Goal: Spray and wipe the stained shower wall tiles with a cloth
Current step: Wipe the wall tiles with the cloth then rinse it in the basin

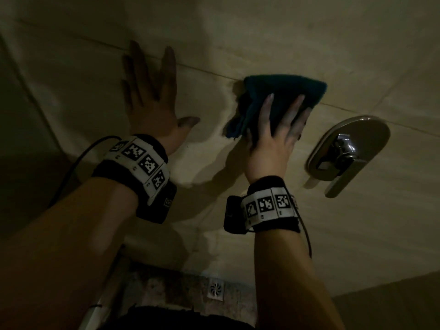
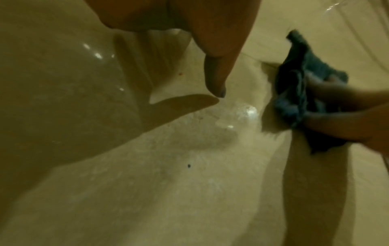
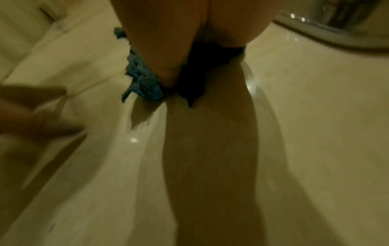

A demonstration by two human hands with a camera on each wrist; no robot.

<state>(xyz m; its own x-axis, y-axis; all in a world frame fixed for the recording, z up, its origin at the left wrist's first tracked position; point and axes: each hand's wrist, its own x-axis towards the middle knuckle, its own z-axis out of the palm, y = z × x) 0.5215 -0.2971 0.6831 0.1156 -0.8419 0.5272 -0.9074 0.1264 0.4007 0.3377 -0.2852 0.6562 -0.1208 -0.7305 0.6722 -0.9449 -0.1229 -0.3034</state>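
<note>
Beige wall tiles carry a blue cloth beside the tap handle, pinned under the right hand; left hand lies spread flat, apart.

The beige tiled shower wall carries everything here. Thin grout lines cross it, and a wet patch glistens on the tile between the two hands. A folded blue cloth lies flat against the wall, held there by the right hand with straight fingers on it. The left hand lies spread and flat on the tile to the cloth's left. A chrome mixer handle on its oval plate is mounted on the wall, right of the cloth.
</note>
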